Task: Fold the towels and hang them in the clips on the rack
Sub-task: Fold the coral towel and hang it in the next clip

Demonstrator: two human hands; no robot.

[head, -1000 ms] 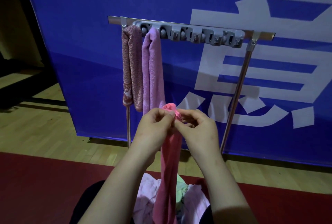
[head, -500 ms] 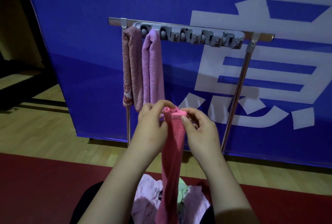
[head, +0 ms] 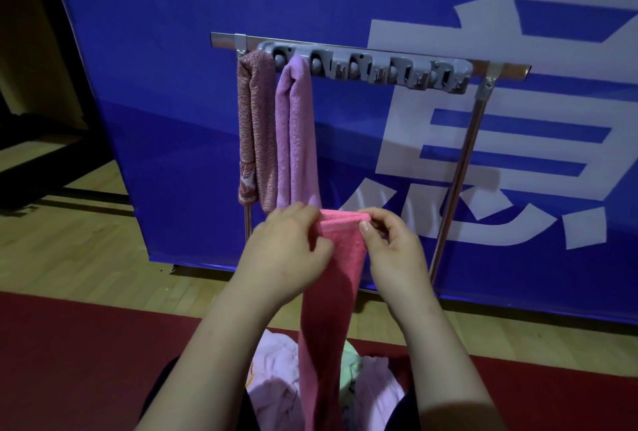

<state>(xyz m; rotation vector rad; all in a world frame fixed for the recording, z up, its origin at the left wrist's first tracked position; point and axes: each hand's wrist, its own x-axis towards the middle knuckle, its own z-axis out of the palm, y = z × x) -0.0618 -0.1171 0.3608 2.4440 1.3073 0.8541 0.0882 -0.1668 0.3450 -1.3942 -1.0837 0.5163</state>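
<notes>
A folded pink towel (head: 328, 299) hangs straight down between my hands. My left hand (head: 286, 254) pinches its top left corner and my right hand (head: 390, 251) pinches the top right corner, so the top edge lies flat between them. Above stands the metal rack (head: 497, 68) with a grey strip of clips (head: 373, 69). A speckled reddish towel (head: 255, 133) hangs from the leftmost clip and a lilac towel (head: 297, 140) from the clip beside it. The clips further right hold nothing.
A pile of pale pink and green towels (head: 276, 382) lies in my lap below the pink one. A blue banner with white characters (head: 483, 16) stands right behind the rack. A wooden floor (head: 69, 244) and a red mat (head: 69, 354) lie below.
My hands have drawn apart, spreading the bunched top of the pink towel into a flat straight edge. The towel has been raised slightly toward the rack.
</notes>
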